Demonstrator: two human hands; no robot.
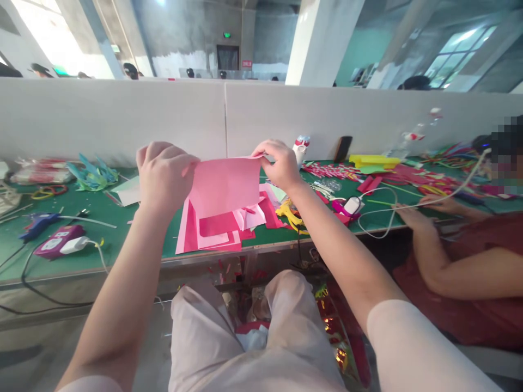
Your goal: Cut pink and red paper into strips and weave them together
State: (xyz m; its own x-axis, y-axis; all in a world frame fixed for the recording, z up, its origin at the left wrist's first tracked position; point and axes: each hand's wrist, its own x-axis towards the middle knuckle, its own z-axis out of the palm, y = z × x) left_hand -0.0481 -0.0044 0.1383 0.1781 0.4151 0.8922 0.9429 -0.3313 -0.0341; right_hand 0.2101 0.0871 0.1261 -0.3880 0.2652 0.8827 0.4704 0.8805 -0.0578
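A sheet of light pink paper [226, 185] hangs upright between my two hands, above the table. My left hand [165, 171] pinches its upper left corner, with the fingertips partly turned away from view. At the upper right corner, my right hand [280, 163] grips the sheet between thumb and fingers. Beneath it lies a loose stack of pink and deep red paper sheets [190, 231], partly hidden by the held sheet. A small folded pale pink piece [251, 216] rests on this stack.
A yellow glue gun [291, 215] lies right of the stack, a blue glue gun [38, 226] at the left. Purple power strips [61, 242] with cables sit on the green table [134, 215]. A white partition [122, 117] stands behind. A co-worker's arm [433, 256] reaches in at right.
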